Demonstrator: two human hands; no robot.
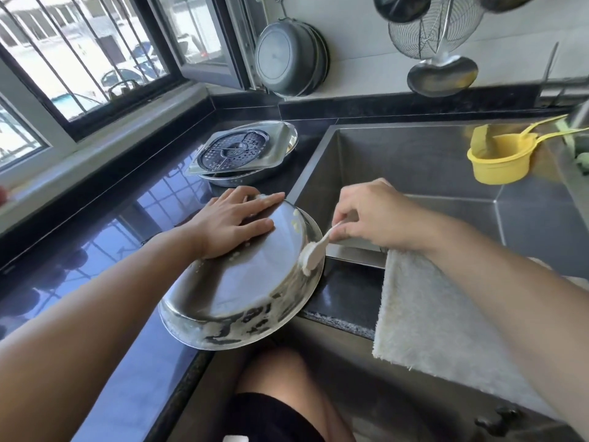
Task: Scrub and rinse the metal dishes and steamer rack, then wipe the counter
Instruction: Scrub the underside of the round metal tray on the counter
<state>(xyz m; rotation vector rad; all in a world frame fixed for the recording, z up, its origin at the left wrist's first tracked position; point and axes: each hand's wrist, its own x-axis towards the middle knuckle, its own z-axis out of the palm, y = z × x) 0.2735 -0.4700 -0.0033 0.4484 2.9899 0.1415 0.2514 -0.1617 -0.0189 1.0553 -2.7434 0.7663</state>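
Scrubbing the upturned dish at the bench edge

Right hand point(366, 215) pinches a small brush point(314, 252) against the rim of the metal dish point(242, 282); left hand point(232, 223) presses flat, fingers straight, on its upturned base. The soapy dish overhangs the bench point(105, 250) beside the sink point(414, 161), so a hard stroke could slide it off.

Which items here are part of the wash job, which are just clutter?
In the job:
round metal dish, under left hand
white brush, pinched by right hand
steamer rack on stacked metal trays
sink
white cloth

Lying about:
yellow scoops
hanging pans
wire strainer
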